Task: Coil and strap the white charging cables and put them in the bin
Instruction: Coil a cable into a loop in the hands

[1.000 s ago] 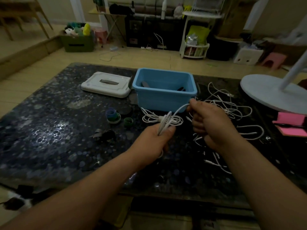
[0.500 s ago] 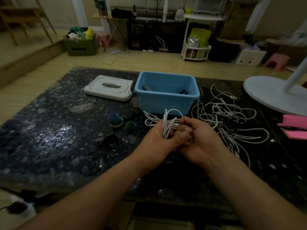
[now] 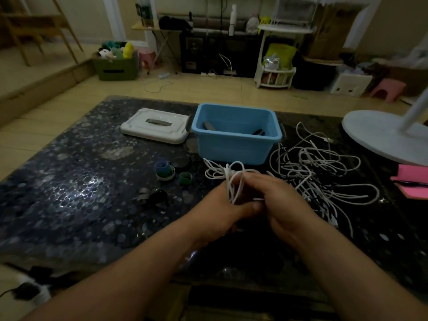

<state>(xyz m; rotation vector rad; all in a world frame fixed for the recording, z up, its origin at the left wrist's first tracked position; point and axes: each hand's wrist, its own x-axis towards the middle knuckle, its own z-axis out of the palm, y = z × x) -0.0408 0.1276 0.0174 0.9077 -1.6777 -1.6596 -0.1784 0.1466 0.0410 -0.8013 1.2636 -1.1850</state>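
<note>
My left hand grips a folded bundle of white charging cable above the dark table, its loops sticking up between the fingers. My right hand is closed against the same bundle from the right, fingers curled round the cable's end. Behind the hands stands the blue bin, open, with dark items inside. A tangle of loose white cables lies on the table to the right of the bin. Another small white cable coil lies just in front of the bin.
A white lid lies left of the bin. Small rolls of strap tape and dark strap pieces sit left of my hands. A white fan base and pink notepad occupy the right edge.
My right hand, earlier apart and pulling the cable out to the right, has come in against my left hand. The cable is now folded into a tighter bundle held by both.
</note>
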